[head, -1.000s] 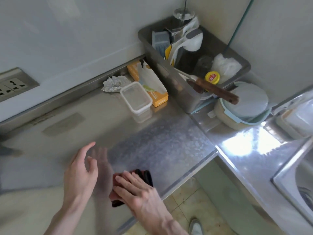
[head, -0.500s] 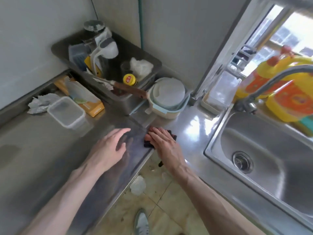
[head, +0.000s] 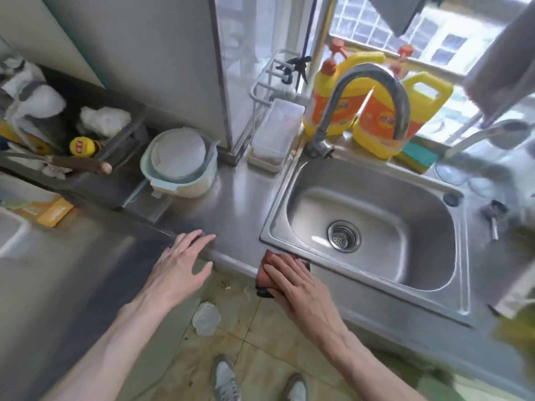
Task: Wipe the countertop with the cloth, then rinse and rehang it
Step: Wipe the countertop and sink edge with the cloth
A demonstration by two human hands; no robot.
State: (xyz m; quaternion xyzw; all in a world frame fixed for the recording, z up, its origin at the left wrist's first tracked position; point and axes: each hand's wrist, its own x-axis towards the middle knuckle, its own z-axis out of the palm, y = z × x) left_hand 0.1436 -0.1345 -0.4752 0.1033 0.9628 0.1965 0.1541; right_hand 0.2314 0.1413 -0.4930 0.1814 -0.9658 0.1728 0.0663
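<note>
A dark red cloth (head: 265, 272) lies on the front edge of the steel countertop (head: 231, 204), at the sink's near left corner. My right hand (head: 295, 280) presses flat on the cloth, fingers pointing up-left, and hides most of it. My left hand (head: 181, 263) hovers with its fingers spread at the counter's inner corner, holding nothing. The steel sink (head: 373, 227) with its drain (head: 344, 236) sits to the right, under a curved tap (head: 367, 91).
A pale lidded bowl (head: 179, 163) and a clear box (head: 273, 137) stand behind the wiped strip. A grey bin (head: 121, 134) of utensils is at the left. Yellow detergent jugs (head: 396, 117) stand behind the tap. A grey cloth (head: 503, 59) hangs at top right. Floor tiles lie below.
My right hand has slid the cloth rightward along the counter's front edge to the sink's corner. My left hand followed it rightward, and the view swung toward the sink.
</note>
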